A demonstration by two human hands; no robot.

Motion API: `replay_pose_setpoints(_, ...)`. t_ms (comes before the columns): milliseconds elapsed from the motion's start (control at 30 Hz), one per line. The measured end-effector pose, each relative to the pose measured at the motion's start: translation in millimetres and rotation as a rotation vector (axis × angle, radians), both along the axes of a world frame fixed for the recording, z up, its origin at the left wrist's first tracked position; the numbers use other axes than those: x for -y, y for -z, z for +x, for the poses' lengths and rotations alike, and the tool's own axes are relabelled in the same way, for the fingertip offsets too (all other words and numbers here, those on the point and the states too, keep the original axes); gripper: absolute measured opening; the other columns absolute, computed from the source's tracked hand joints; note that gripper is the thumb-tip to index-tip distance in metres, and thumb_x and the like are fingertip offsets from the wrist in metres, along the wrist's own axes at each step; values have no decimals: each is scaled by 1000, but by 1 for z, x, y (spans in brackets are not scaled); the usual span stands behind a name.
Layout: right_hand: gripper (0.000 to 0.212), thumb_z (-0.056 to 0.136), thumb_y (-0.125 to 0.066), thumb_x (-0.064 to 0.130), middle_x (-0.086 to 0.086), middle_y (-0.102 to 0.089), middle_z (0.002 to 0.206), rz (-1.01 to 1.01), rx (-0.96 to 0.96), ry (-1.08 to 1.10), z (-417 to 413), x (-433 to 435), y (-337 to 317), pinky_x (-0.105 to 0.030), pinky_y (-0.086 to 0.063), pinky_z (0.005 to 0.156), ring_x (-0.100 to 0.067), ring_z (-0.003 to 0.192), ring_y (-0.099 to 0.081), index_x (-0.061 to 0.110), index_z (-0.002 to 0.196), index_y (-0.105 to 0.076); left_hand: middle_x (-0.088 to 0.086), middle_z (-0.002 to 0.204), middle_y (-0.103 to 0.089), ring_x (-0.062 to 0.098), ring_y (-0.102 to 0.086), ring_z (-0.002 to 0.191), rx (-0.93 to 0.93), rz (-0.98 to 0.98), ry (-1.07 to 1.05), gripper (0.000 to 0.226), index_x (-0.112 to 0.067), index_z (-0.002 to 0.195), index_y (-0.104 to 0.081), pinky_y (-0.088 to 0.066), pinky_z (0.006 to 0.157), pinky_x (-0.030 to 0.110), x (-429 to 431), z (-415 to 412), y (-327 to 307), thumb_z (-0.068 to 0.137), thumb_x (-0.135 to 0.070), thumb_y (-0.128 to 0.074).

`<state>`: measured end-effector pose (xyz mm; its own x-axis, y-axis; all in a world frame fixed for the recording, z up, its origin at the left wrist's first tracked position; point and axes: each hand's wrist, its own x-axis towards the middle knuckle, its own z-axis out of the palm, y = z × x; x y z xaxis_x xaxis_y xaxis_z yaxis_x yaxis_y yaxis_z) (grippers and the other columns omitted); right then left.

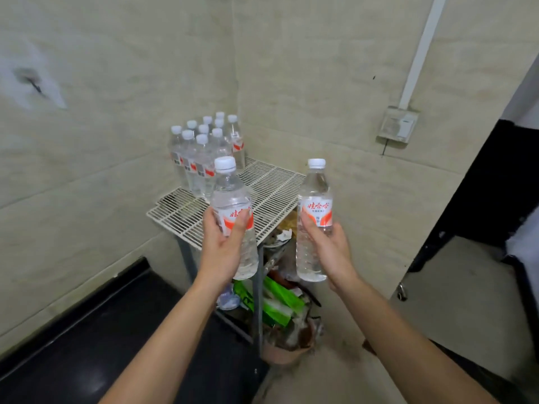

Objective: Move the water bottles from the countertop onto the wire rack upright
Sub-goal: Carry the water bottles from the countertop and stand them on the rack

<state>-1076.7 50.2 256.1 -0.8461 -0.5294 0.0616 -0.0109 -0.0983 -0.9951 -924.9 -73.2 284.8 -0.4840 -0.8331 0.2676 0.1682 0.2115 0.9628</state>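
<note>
Water bottles (201, 158): about ten stand upright on the rack, packed into the back corner against the walls. Two more are in the air, one per hand.

Desk (87, 345): dark, lower left, just beside the rack. Only part of it is in view, so I can't tell how many are left there.

Wire rack (274, 185): white grid top on a grey frame, set in the wall corner. The front and right of the grid are bare, with room for both. There is clutter underneath, with green packets (280, 304) in it.

Left bottle (232, 199): full, white cap on, tilted a little. It is held in front of the rack's front edge, not resting on it.

Right bottle (315, 185): full, capped, near upright. It is held off the rack's right front corner, over the clutter rather than the grid as far as I can tell.

Left grip (223, 246): fingers and thumb wrapped round the left bottle at the label.

Right grip (331, 249): wrapped round the right bottle at the label and just below, thumb on the front.

Judgement: well along, with most of the batch placed; the current step is carrying to the rack. Left to do: stand both on their bases on the bare grid beside the group, then let go. The wire gaps could rock a base, so they should be set down flat.
</note>
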Motion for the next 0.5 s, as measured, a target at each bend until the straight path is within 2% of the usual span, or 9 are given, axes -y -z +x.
replay_pose_setpoints(67,52,78,-83,51,3,-77,110,-5,-33,3,-26,23,-3,-49,-55,100,-17,104,-73,25,120,-65,-4,122,-63,12,-64,112,-4,-5,5,43,-27,126,-47,-51,102,46,14,-22,-8,90,-35,-67)
replay_pose_setpoints(133,59,69,-82,65,3,-73,113,15,-104,5,-52,47,-1,-47,-56,98,-15,104,-71,33,115,-64,-9,118,-64,4,-65,108,-20,-9,3,39,-29,123,-50,-53,100,38,28,-44,-11,90,-25,-69)
replay_pose_setpoints(200,63,65,-80,75,1,-66,119,63,-198,-2,-78,71,5,-42,-57,95,-13,104,-68,37,112,-63,-10,117,-67,3,-65,107,-2,-12,-3,40,-27,124,-53,-54,98,36,43,-65,-7,89,-21,-70)
replay_pose_setpoints(300,48,74,-82,58,4,-57,116,121,-276,-47,-113,104,8,-20,-52,84,-7,100,-62,31,109,-63,-10,117,-70,8,-66,110,52,-46,-57,40,-23,124,-58,-54,98,42,67,-97,1,87,-25,-73)
replay_pose_setpoints(333,44,76,-82,55,7,-55,114,126,-290,-73,-125,114,9,-20,-50,84,-8,101,-61,32,108,-62,-8,119,-70,10,-66,112,62,-34,-70,43,-21,127,-58,-53,99,43,75,-108,4,86,-26,-73)
replay_pose_setpoints(433,52,73,-81,60,8,-55,116,113,-307,-180,-170,151,16,-34,-55,93,-9,106,-60,32,114,-63,-5,125,-68,14,-65,115,85,15,-106,52,-22,131,-57,-53,99,46,99,-145,13,84,-36,-74)
replay_pose_setpoints(500,53,75,-81,57,7,-53,119,110,-316,-263,-204,175,22,-31,-52,95,-7,108,-58,32,117,-61,-8,125,-68,12,-66,114,100,36,-156,55,-26,131,-56,-55,94,42,115,-174,17,81,-42,-74)
